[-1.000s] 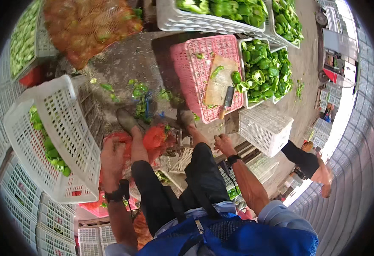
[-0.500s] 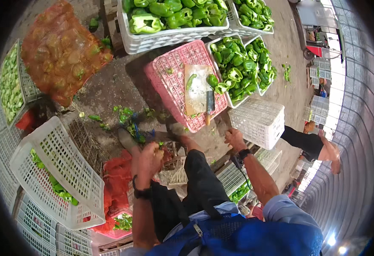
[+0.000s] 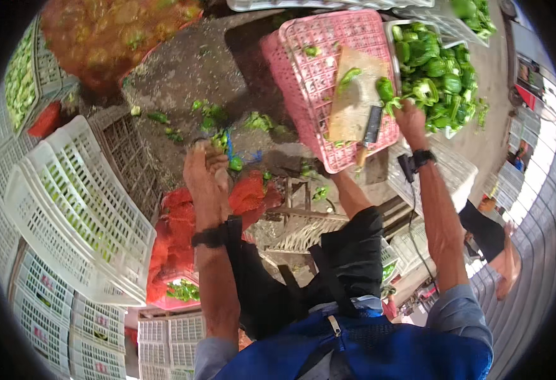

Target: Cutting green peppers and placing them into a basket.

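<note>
My right hand (image 3: 411, 121) reaches to the right edge of the upturned pink crate (image 3: 302, 63), fingers closed at a cut green bell pepper (image 3: 425, 92) by the white crate of peppers; the exact grip is partly hidden. Beside it, a whole green pepper (image 3: 384, 87) lies at the edge of a wooden cutting board (image 3: 346, 111). A dark-bladed knife (image 3: 371, 125) with a wooden handle rests across the board's near right corner. A pepper strip (image 3: 350, 77) lies on the board. Off to the left, my left hand (image 3: 205, 166) hangs with curled fingers, nothing visible in them, above pepper scraps.
A white crate of green peppers (image 3: 449, 82) stands right of the pink one. White crates (image 3: 81, 209) are stacked at left, near a red mesh sack (image 3: 176, 247). A filled orange mesh sack (image 3: 113, 44) lies far left. Another person (image 3: 490, 237) is at right.
My right hand has moved forward and right, from above the floor to the peppers beside the board. My left hand has moved slightly forward. The view has shifted, bringing the pink crate farther right.
</note>
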`<state>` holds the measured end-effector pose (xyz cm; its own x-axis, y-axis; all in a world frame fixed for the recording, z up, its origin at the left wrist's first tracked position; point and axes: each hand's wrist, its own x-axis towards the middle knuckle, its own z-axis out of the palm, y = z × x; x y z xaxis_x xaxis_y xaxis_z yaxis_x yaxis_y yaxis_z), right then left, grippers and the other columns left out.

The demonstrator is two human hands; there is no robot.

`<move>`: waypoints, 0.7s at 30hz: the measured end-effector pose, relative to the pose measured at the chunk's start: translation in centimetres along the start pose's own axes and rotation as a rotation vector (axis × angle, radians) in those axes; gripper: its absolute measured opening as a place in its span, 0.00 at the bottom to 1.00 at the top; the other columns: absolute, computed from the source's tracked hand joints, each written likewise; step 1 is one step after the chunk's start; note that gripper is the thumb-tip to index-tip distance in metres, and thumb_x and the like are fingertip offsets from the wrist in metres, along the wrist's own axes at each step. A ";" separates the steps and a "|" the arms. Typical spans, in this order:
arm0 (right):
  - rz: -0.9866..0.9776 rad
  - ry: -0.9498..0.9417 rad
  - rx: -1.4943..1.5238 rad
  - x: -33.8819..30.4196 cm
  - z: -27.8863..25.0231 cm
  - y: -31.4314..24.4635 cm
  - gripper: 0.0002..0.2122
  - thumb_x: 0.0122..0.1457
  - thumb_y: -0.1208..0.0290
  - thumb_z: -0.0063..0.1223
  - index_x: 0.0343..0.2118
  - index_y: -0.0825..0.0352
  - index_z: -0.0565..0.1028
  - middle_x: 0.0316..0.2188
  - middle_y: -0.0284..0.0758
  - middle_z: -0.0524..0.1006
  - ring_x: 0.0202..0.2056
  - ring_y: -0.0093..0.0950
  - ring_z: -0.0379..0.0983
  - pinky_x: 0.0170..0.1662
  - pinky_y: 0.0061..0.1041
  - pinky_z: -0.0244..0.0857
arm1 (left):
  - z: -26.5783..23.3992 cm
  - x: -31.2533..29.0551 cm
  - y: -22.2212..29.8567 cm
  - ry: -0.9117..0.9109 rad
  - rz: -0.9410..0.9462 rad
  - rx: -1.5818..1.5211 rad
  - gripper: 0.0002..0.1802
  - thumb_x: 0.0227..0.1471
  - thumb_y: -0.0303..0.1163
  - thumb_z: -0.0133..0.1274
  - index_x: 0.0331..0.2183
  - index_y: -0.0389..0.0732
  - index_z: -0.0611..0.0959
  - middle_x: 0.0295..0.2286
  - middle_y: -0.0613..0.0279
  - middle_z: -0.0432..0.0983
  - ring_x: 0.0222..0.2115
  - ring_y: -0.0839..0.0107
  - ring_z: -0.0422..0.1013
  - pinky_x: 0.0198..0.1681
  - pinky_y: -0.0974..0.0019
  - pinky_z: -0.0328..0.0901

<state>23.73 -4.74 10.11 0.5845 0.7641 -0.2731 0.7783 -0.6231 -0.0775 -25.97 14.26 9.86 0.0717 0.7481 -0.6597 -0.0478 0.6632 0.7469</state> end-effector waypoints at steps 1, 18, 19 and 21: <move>-0.032 0.085 -0.092 2.0 1.5 0.4 0.16 0.57 0.59 0.58 0.44 0.64 0.77 0.23 0.47 0.78 0.26 0.48 0.76 0.31 0.44 0.71 | 0.9 0.0 -0.7 0.016 0.028 -0.048 0.16 0.64 0.40 0.49 0.41 0.35 0.79 0.31 0.58 0.77 0.29 0.69 0.75 0.34 0.66 0.70; -0.053 0.209 0.192 8.1 8.5 4.3 0.21 0.51 0.58 0.61 0.42 0.69 0.78 0.36 0.51 0.79 0.37 0.50 0.77 0.43 0.45 0.71 | 11.3 2.0 2.4 -0.294 0.800 1.192 0.14 0.54 0.33 0.57 0.41 0.36 0.80 0.31 0.51 0.78 0.32 0.59 0.75 0.36 0.61 0.70; 0.041 0.166 0.386 8.2 8.0 4.6 0.24 0.50 0.55 0.62 0.45 0.69 0.78 0.39 0.51 0.80 0.39 0.47 0.79 0.45 0.41 0.71 | 11.3 1.1 1.9 -0.332 0.943 1.193 0.15 0.53 0.34 0.58 0.40 0.36 0.79 0.32 0.49 0.77 0.33 0.54 0.75 0.37 0.58 0.70; 0.044 0.265 0.200 8.5 6.6 4.8 0.28 0.51 0.50 0.62 0.48 0.69 0.78 0.40 0.48 0.81 0.41 0.42 0.79 0.45 0.36 0.71 | 11.0 -1.2 1.4 -0.404 1.121 1.167 0.16 0.53 0.34 0.58 0.41 0.36 0.79 0.36 0.46 0.77 0.37 0.49 0.75 0.40 0.55 0.70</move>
<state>30.93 -2.37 1.12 0.6761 0.7364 -0.0232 0.7061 -0.6566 -0.2652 -15.16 14.04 12.61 0.7626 0.6331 0.1332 0.4564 -0.6724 0.5827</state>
